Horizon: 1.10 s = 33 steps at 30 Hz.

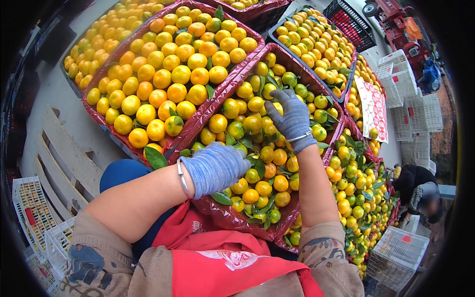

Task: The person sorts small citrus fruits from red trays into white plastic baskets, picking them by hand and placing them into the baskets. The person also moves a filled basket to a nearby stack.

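My right hand (pixel 293 115), in a grey-blue knit glove, reaches over a lined crate (pixel 237 94) of yellow-green mandarins. Thumb and forefinger are spread around a yellow mandarin (pixel 278 107); whether they grip it is unclear. Lower and to the left, my left hand (pixel 217 169) wears a matching glove, its fingers curled over the same crate. The glove's back hides whatever may be under those fingers. Mandarins with green leaves (pixel 259 167) lie below both hands. Glossy dark-red plastic film lines the crate's sides.
A crate of orange mandarins (pixel 159 78) adjoins on the left. More mandarins (pixel 356 200) fill the right side, near a sheet of round stickers (pixel 372 107). White plastic crates (pixel 399 256), a wooden pallet (pixel 70 156) and a black crate (pixel 350 24) stand around. Another person (pixel 417 189) bends at right.
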Each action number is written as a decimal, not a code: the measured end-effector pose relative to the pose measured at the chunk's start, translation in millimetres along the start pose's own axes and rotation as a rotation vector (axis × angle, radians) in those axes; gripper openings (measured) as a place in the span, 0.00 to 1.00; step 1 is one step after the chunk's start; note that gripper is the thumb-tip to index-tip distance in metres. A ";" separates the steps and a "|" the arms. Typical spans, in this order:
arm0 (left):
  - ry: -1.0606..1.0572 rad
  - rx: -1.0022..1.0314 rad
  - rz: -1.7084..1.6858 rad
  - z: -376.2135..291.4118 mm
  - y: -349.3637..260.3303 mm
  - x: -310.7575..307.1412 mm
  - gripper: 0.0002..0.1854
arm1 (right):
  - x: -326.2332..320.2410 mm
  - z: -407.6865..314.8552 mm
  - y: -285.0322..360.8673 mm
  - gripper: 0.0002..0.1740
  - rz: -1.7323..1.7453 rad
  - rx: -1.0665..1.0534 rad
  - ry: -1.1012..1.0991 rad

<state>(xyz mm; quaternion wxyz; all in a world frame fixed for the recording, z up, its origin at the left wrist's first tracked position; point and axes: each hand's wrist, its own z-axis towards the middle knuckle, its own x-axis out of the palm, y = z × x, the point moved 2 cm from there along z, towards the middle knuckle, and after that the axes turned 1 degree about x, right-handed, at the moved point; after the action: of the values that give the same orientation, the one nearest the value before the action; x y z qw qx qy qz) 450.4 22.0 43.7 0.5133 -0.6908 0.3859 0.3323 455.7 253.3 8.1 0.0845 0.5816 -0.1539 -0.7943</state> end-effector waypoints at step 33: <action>-0.019 -0.295 0.542 93.1 9.1 22.5 0.24 | -63.4 -52.6 -75.6 0.22 1.553 0.538 -0.561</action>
<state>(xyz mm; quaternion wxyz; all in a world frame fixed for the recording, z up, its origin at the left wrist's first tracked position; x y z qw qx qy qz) 447.4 105.9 -3.1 0.3040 -0.6266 0.4987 0.5160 528.7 336.5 24.5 0.4212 0.0947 -0.7050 -0.5626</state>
